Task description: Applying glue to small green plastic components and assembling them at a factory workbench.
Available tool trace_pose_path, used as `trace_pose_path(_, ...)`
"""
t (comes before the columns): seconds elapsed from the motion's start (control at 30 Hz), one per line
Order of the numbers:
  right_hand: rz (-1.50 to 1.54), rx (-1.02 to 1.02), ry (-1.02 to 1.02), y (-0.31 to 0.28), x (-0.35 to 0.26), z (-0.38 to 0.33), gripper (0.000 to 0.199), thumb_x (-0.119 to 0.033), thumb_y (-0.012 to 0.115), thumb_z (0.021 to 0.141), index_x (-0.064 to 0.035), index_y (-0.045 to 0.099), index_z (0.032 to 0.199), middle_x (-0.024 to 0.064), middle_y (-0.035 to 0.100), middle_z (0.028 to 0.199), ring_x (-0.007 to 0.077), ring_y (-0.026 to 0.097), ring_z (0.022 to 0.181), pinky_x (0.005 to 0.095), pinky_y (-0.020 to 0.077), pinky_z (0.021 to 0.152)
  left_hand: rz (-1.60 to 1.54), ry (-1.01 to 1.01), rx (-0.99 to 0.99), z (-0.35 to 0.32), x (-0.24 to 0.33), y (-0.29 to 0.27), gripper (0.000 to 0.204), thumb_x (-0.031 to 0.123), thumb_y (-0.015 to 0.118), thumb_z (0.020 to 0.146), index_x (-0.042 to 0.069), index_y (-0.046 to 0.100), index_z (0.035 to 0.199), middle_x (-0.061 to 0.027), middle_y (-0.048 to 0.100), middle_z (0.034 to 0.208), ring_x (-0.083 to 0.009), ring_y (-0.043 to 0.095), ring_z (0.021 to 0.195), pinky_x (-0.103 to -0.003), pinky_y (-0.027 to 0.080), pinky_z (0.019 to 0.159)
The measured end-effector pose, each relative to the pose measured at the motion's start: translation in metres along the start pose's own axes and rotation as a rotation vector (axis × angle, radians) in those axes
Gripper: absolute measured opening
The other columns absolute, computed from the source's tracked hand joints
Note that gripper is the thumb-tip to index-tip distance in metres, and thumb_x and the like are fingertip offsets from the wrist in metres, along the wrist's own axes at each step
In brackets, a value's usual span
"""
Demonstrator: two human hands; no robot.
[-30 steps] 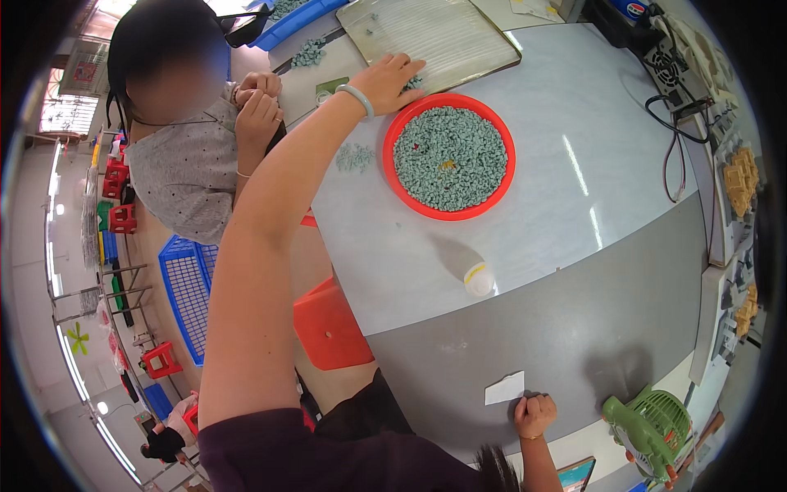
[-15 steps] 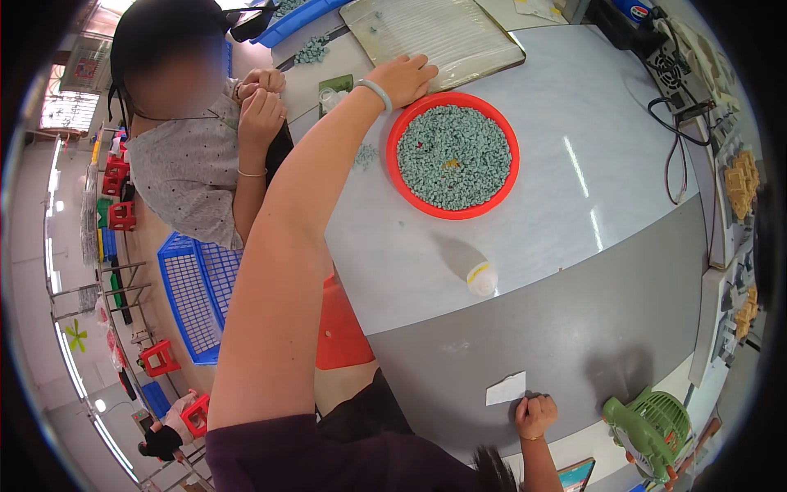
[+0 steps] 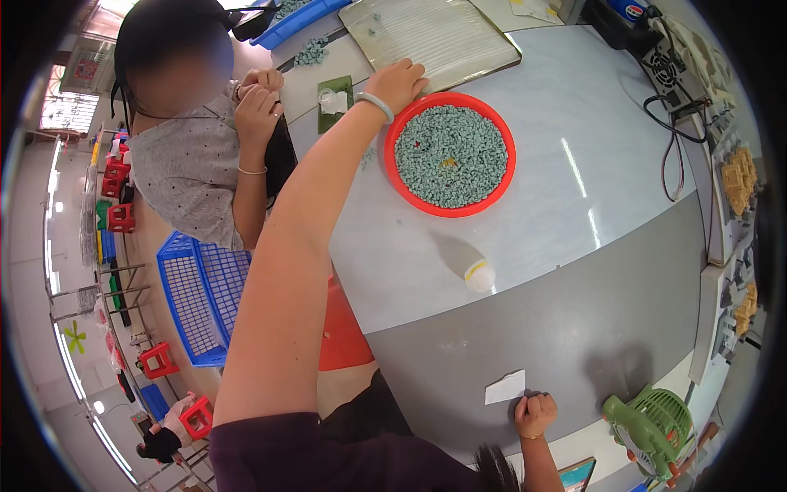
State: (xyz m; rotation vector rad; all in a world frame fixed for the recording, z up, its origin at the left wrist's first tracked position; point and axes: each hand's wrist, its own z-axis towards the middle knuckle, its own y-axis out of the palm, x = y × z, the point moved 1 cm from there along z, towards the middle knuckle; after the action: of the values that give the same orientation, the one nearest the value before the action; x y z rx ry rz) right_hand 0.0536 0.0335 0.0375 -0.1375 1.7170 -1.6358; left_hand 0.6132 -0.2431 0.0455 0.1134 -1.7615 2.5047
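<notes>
My left hand (image 3: 395, 84) is stretched far forward, with a pale band on its wrist. Its curled fingers lie between the near edge of a shallow ribbed tray (image 3: 434, 41) and the rim of a red round basin (image 3: 510, 176). What they pinch, if anything, is hidden. Small grey-green pieces (image 3: 451, 139) fill the basin, with a yellow bit among them. Close to my body, my right hand (image 3: 535, 416) rests closed on the grey table, thumb against the corner of a white card (image 3: 504, 388). I cannot see inside its fingers.
A white, yellow-ringed small container (image 3: 479, 276) stands mid-table. A green fan (image 3: 656, 426) sits near right; cables (image 3: 676, 139) hang far right. At left another person (image 3: 193, 156) holds both hands together beside a green pad (image 3: 328, 125). Blue crates (image 3: 205, 287) stand below.
My left hand has drawn back slightly to the left along the tray edge, its fingers more bent. More of the green pad shows now. My right hand stays put.
</notes>
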Motion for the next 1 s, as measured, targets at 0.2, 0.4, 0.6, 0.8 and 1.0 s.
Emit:
trace_pose_path(0.2,0.014,0.021,-0.002,0.000,0.000,-0.004,0.024,-0.004,0.058,0.065,-0.0069,0.036,0.055,0.0088,0.040,0.055,0.0280,0.041,0.051,0.0388,0.0323,0.045,0.076,0.088,-0.060,0.003,0.002,0.000,0.017,0.027,0.050,0.086,0.010,0.054,0.084,-0.0082,0.054,0.083,-0.0287,0.057,0.080,-0.039,0.048,0.067)
trace_pose_path(0.4,0.014,0.021,-0.003,-0.002,0.000,-0.003,0.023,-0.004,0.058,0.065,-0.0070,0.037,0.056,0.0091,0.041,0.056,0.0281,0.042,0.051,0.0387,0.0325,0.045,0.095,0.043,-0.042,0.002,0.004,0.001,0.017,0.027,0.050,0.086,0.010,0.054,0.084,-0.0087,0.054,0.082,-0.0285,0.058,0.078,-0.040,0.048,0.067)
trace_pose_path(0.6,0.019,0.030,-0.002,-0.002,0.000,0.000,0.023,-0.005,0.059,0.065,-0.0068,0.037,0.056,0.0093,0.042,0.057,0.0285,0.043,0.052,0.0390,0.0337,0.046,-0.038,0.057,-0.080,0.010,-0.002,0.001,0.022,0.030,0.051,0.086,0.008,0.054,0.083,-0.0094,0.054,0.082,-0.0304,0.057,0.078,-0.041,0.047,0.066)
trace_pose_path(0.8,0.017,0.042,-0.005,-0.002,0.001,0.001,0.024,-0.006,0.059,0.065,-0.0070,0.037,0.055,0.0094,0.041,0.056,0.0289,0.043,0.051,0.0390,0.0339,0.046,-0.080,-0.112,-0.088,0.025,-0.011,0.007,0.031,0.037,0.053,0.084,0.007,0.059,0.080,-0.0148,0.061,0.078,-0.0347,0.058,0.077,-0.043,0.046,0.068)
trace_pose_path(1.0,0.008,0.052,0.002,-0.003,0.000,0.000,0.025,-0.007,0.060,0.064,-0.0079,0.037,0.054,0.0087,0.041,0.055,0.0281,0.042,0.050,0.0383,0.0340,0.045,-0.146,-0.317,-0.047,0.034,-0.010,0.006,0.039,0.043,0.056,0.080,0.005,0.063,0.081,-0.0185,0.062,0.085,-0.0366,0.058,0.082,-0.043,0.045,0.073)
